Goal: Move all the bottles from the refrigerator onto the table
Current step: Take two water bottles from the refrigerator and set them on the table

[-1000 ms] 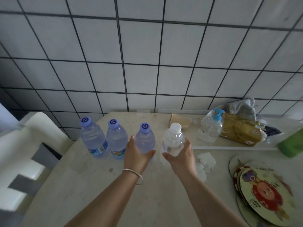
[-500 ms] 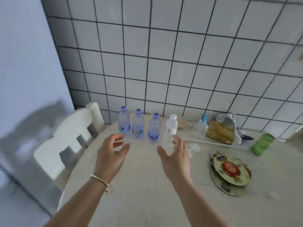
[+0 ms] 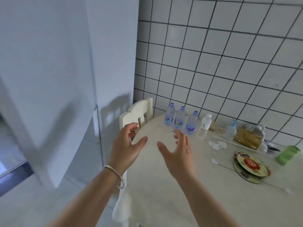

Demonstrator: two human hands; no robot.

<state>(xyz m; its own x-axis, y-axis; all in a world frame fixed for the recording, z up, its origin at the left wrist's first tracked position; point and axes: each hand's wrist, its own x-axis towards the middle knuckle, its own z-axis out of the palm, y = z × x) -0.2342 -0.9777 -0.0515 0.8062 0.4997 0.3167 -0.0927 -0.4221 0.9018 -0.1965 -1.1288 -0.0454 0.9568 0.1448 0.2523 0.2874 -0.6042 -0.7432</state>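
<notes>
Several water bottles stand upright in a row at the far edge of the round table (image 3: 213, 202), by the tiled wall. Three have purple caps: the left one (image 3: 169, 117), the middle one (image 3: 179, 119) and the right one (image 3: 191, 125). To their right stands a white-capped bottle (image 3: 205, 125). My left hand (image 3: 127, 145) and my right hand (image 3: 177, 152) float open and empty over the table's near left part, short of the bottles. The white refrigerator (image 3: 49, 79) fills the left of the view, its front shut.
A white chair (image 3: 136, 112) stands between the refrigerator and the table. On the table's right lie a stack of printed round plates (image 3: 250, 167), a green object (image 3: 287, 154), a yellow packet (image 3: 249, 138), a pump bottle (image 3: 231, 128) and scraps of tissue (image 3: 216, 145).
Both hands let go of the two rightmost bottles and drew back open. My view swung left and away, bringing the refrigerator into sight.
</notes>
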